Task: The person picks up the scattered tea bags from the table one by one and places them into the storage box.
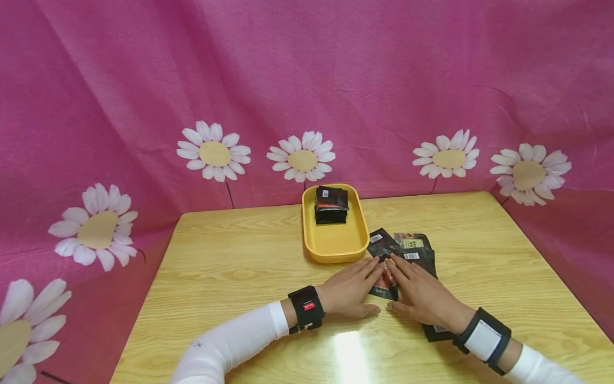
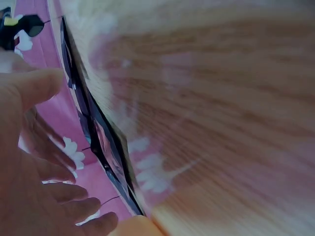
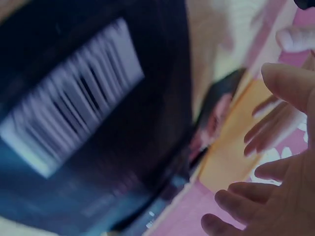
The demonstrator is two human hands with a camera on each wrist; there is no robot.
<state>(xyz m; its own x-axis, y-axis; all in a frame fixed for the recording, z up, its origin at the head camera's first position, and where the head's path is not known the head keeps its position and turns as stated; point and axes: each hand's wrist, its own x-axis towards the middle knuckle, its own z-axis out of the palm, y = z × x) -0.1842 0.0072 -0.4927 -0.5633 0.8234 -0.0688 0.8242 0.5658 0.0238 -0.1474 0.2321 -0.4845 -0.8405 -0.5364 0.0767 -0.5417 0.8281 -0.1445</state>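
We see a pale wood-grain table carrying a yellow round-cornered tray near its far edge and, beside it, partly overlapping black packets with barcode labels.

Tally: one tray, one stack of packets, at least four loose packets.
I count a single tabletop carrying them. Packets inside the stack lie too close to number; the loose ones overlap and are partly covered, so four is recorded as a minimum, not a total. Barcode labels: four in sight, three among the loose packets and one on top of the stack. One person is at work, showing one left hand, one right hand, two black wristbands and two white sleeves. On the pink cloth, six daisies noted, one of them only partly in sight.
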